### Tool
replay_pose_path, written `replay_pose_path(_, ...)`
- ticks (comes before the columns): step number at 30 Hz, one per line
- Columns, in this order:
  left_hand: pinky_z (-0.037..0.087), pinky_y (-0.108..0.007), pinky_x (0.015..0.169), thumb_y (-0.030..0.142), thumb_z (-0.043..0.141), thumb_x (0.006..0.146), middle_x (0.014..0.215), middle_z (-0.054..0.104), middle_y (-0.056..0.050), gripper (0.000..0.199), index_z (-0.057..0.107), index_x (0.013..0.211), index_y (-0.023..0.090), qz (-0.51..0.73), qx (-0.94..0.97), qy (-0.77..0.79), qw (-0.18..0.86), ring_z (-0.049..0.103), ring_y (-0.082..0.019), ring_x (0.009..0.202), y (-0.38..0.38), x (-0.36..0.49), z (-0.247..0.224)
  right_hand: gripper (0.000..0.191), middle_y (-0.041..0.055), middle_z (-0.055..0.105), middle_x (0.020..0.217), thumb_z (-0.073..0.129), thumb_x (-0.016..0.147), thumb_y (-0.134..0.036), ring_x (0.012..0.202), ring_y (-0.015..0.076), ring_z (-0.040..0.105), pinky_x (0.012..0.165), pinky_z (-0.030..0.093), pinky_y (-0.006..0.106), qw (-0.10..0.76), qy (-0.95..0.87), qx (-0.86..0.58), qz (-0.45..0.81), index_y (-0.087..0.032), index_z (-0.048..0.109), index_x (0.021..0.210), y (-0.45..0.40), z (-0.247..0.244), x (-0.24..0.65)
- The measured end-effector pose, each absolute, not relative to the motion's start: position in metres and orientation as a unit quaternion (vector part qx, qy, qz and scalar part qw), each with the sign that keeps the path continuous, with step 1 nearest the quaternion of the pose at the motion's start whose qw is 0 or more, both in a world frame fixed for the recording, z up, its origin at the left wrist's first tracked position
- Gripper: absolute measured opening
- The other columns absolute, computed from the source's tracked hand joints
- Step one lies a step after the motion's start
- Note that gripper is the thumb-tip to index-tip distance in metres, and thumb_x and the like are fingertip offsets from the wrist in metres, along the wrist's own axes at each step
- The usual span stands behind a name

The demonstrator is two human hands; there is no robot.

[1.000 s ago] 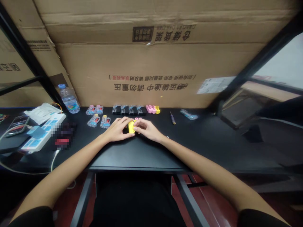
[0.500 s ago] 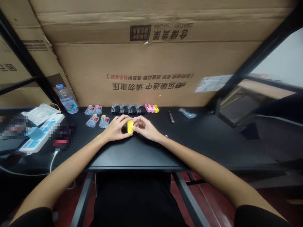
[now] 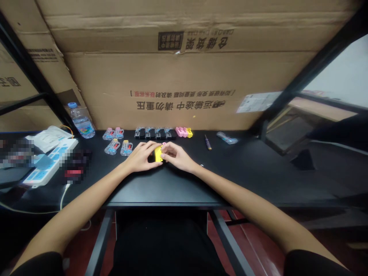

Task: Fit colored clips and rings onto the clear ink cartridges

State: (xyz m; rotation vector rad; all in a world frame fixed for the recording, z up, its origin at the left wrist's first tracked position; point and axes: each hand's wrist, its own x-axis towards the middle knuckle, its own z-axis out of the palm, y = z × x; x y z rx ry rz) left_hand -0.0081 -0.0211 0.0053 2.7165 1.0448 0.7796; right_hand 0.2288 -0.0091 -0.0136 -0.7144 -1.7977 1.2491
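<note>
Between my hands, just above the black table, is a small yellow part (image 3: 158, 154). My left hand (image 3: 141, 157) grips it from the left, thumb below and fingers above. My right hand (image 3: 178, 156) has its thumb and fingertips pinched at the part's right side, with a bit of pink (image 3: 164, 143) showing by the fingertips. Beyond the hands stand a row of black-and-clear pieces (image 3: 155, 133) and a cluster of pink pieces (image 3: 181, 132) beside a yellow piece (image 3: 189, 132). Several clear pieces with red and blue details (image 3: 112, 147) lie to the left.
A water bottle (image 3: 82, 120), a white power strip (image 3: 50, 163) and a plastic bag (image 3: 48, 138) are at the left. A screwdriver (image 3: 207, 142) and a clear packaged item (image 3: 227, 137) lie right of the hands. Cardboard (image 3: 184, 73) stands behind the table (image 3: 172, 189).
The yellow part has turned slightly between my hands, and a little more pink shows by the right fingertips. Both hands stay nearly in place.
</note>
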Motion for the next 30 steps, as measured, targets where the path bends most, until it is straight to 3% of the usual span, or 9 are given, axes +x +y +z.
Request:
replay_pose_path(12,0.047,-0.048,0.110,0.055,0.073,0.095,0.144,0.063,-0.011,0.070,0.049,0.154,0.028,0.269,0.898,0.343,0.062,0.063,-0.032,0.130,-0.0225,-0.0065,0.0052,0.042,0.0001,0.068,0.089,0.088,0.082,-0.047,0.077,0.0166,0.066,0.069,0.058,0.033,0.407,-0.667,-0.293,0.551,-0.023,0.059,0.101,-0.0051,-0.0148,0.2281)
replay_pose_path(30,0.047,-0.050,0.111,0.052,0.074,0.094,0.145,0.062,-0.010,0.071,0.047,0.156,0.030,0.258,0.898,0.349,0.071,0.061,-0.033,0.134,-0.0226,-0.0056,0.0042,0.042,-0.0003,0.069,0.088,0.089,0.081,-0.048,0.075,0.0159,0.067,0.072,0.060,0.034,0.405,-0.657,-0.288,0.566,-0.023,0.060,0.098,-0.0055,-0.0157,0.2275)
